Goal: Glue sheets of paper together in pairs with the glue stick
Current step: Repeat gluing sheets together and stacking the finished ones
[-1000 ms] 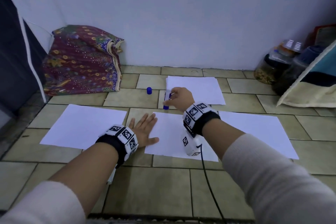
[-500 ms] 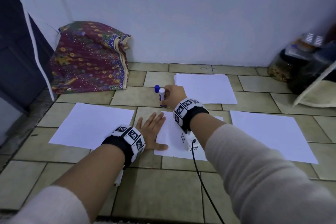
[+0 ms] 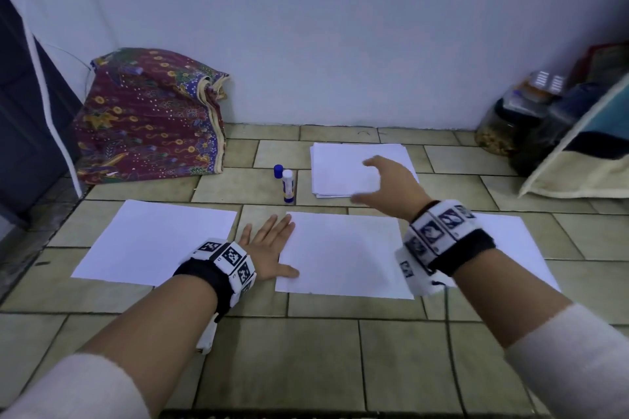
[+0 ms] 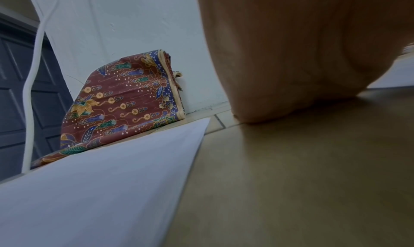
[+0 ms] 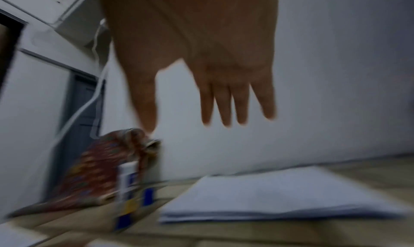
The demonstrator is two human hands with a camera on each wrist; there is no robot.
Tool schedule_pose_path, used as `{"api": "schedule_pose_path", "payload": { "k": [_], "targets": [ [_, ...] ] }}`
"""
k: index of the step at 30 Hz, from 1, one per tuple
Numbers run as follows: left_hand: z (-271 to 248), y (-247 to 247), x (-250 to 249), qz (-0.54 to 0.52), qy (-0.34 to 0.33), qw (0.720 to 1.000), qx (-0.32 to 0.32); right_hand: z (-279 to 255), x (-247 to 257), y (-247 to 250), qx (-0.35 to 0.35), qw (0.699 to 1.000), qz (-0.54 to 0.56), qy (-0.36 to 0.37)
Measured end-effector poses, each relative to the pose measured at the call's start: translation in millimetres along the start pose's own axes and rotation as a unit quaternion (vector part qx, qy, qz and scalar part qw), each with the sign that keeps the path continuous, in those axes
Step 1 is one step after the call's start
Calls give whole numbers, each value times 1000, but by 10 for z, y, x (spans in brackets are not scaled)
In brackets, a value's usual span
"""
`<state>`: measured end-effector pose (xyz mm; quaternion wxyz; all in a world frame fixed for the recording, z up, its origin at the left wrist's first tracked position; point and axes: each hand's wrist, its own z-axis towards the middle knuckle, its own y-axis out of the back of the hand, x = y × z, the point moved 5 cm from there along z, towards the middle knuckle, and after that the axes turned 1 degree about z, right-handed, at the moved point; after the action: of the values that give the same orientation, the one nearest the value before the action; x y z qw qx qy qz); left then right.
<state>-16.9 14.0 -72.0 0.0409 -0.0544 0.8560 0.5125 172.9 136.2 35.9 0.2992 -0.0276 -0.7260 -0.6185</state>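
Note:
The uncapped glue stick (image 3: 288, 186) stands upright on the tiled floor, its blue cap (image 3: 278, 171) just behind it; both show blurred in the right wrist view as the stick (image 5: 125, 189) and the cap (image 5: 148, 196). My right hand (image 3: 381, 185) hovers open and empty over the stack of white sheets (image 3: 337, 163) at the back. My left hand (image 3: 269, 248) lies flat, thumb on the left edge of the middle sheet (image 3: 343, 255). Another sheet (image 3: 153, 241) lies to the left, and one (image 3: 517, 241) to the right, partly under my right wrist.
A folded patterned cloth (image 3: 149, 116) leans against the white wall at back left. Jars and a cushion (image 3: 544, 126) crowd the back right corner. A dark door (image 3: 20, 119) stands at the far left.
My right hand set the glue stick upright beside its cap, let it go, and moved right over the paper stack. The left hand stayed flat on the floor.

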Motion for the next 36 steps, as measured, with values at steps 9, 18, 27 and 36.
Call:
{"api": "schedule_pose_path", "payload": {
  "k": [9,18,27,36],
  "targets": [
    [37,-26,24,32,33,999,4,-652,-1387,-126,209,929,-220,-214],
    [15,-15,2,23,20,999,12,-719,-1476,-65,200,951,-172,-164],
    [-37,21,-22,1,15,999,36,-794,-1512,98,176,963,-111,-173],
    [-29,24,-16,2,16,999,29,-796,-1361,716,25,975,-132,-176]
  ]
}}
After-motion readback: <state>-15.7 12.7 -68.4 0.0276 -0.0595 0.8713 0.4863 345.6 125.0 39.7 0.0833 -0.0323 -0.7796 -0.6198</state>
